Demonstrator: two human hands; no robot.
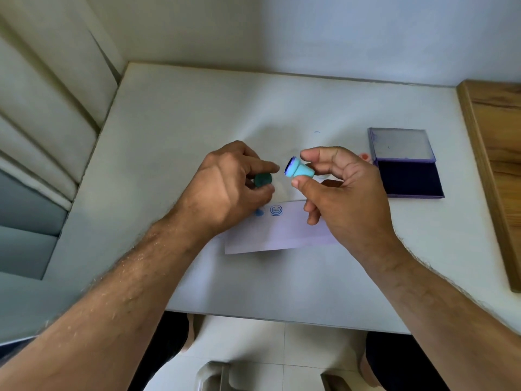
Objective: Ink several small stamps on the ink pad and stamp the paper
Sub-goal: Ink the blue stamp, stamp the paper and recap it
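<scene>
fingers [306, 156] around sideways stamp [300, 170], face leftward

white table [197, 114] against pale wall [310, 29]; tiled floor [282, 348] below.

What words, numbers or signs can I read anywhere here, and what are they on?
No text can be read here.
The round blue stamp print on the paper shows rings with something inside, too small and blurred to read.
The smudged blue mark beside it is only a blot.
The inked face of the light blue stamp in the right hand is too blurred to make out.
The ink pad shows no label.
</scene>
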